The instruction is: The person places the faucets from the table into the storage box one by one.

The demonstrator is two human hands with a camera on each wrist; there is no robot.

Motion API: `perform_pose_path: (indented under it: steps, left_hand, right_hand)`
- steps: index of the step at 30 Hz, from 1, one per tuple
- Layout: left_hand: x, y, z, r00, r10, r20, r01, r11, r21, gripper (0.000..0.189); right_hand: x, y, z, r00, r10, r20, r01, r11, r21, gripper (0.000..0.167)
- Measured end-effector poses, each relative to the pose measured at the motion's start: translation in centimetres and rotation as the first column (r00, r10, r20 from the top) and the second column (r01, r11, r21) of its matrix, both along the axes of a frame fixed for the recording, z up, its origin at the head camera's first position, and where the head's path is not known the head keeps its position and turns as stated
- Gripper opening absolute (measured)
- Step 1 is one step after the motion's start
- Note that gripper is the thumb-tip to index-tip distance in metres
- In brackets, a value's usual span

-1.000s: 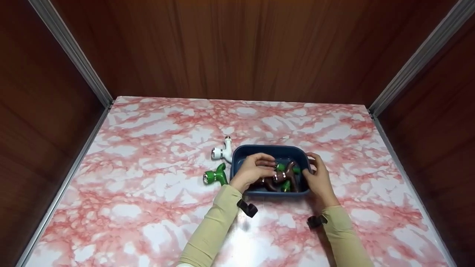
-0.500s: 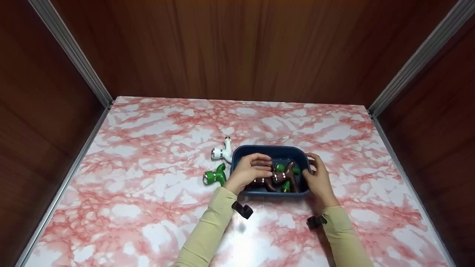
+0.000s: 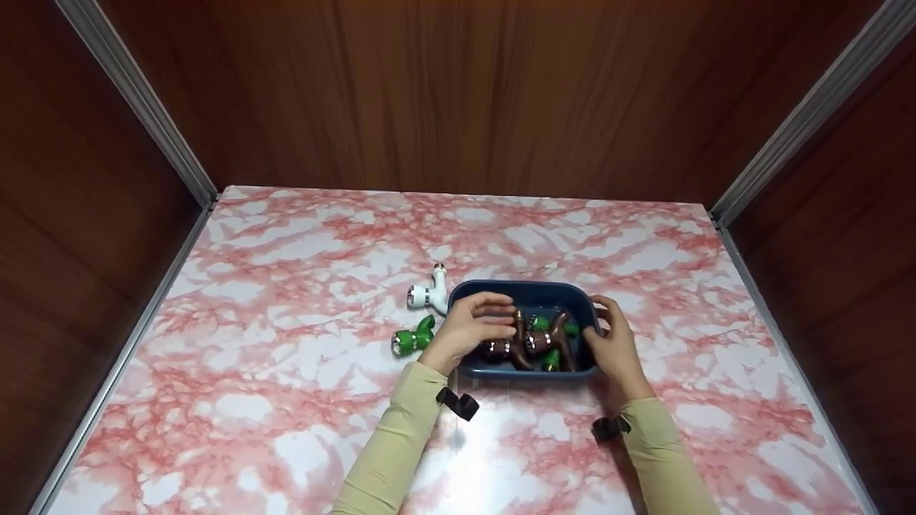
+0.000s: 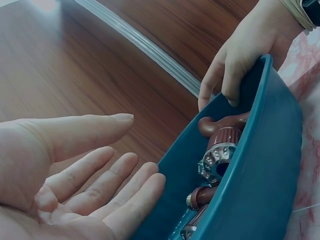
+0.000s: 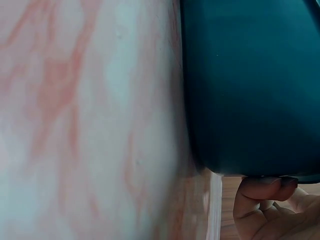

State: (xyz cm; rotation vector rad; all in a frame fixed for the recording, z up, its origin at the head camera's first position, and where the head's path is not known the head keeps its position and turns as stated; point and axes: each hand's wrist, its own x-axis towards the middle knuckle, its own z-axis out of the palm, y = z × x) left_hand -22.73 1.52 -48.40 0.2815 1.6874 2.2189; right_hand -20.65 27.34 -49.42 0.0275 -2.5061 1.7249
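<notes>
A dark blue rectangular bin (image 3: 529, 285) holds brown and green plastic taps. One brown tap (image 3: 560, 337) lies at the right inside it, another brown tap (image 3: 501, 350) to its left, with green tap (image 3: 551, 359) parts showing beneath. My left hand (image 3: 466, 332) hovers over the bin's left side; in the left wrist view the fingers (image 4: 127, 197) and thumb are spread apart with nothing between them. My right hand (image 3: 617, 350) grips the bin's right end, thumb inside the rim and fingers outside. The right wrist view shows those fingers (image 5: 262, 187) against the bin wall (image 5: 255, 90).
Left of the bin, a white tap (image 3: 431, 295) and a green tap (image 3: 411, 340) lie on the red-and-white marbled table (image 3: 286, 300); my left hand partly covers the green one. Brown wood panels (image 3: 458, 93) with metal edge strips enclose the table at the back and sides.
My left hand has drawn back to the left across the bin, uncovering more of the left brown tap and covering part of the green tap outside. The right hand and bin stay put.
</notes>
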Motion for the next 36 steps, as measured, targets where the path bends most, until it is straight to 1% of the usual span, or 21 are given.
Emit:
perform_pose_path:
  steps: [6, 10, 16, 21, 29, 36]
  left_hand:
    - [-0.2, -0.4, -0.3, 1.000, -0.002, -0.025, 0.002, 1.000, -0.007, 0.047]
    - [-0.2, -0.5, -0.3, 1.000, -0.001, -0.021, 0.001, 1.000, 0.022, 0.051]
    - [-0.1, -1.1, 0.0, 1.000, 0.006, -0.017, -0.005, 0.998, 0.060, 0.050]
    - [0.0, -1.5, 0.2, 1.000, 0.006, -0.019, -0.005, 0.998, 0.066, 0.051]
    - [0.0, -2.2, 0.5, 0.999, 0.028, -0.016, -0.027, 0.998, 0.061, 0.049]
    - [-0.2, -2.6, 0.3, 0.999, 0.030, -0.037, -0.027, 0.996, 0.081, 0.049]
  right_hand:
    - [0.0, 0.0, 0.0, 1.000, 0.001, -0.004, -0.001, 1.000, -0.019, 0.053]
    - [0.0, -0.1, 0.0, 1.000, -0.001, -0.014, 0.001, 1.000, -0.018, 0.052]
    - [-0.1, -0.1, -0.1, 1.000, -0.005, -0.006, 0.005, 0.999, -0.034, 0.052]
    - [-0.1, 0.0, -0.1, 1.000, -0.004, -0.005, 0.004, 1.000, -0.027, 0.053]
    - [0.0, 0.0, -0.1, 1.000, 0.004, -0.004, -0.004, 1.000, -0.015, 0.053]
    - [0.1, 0.1, 0.1, 1.000, 0.017, -0.007, -0.017, 1.000, 0.012, 0.052]
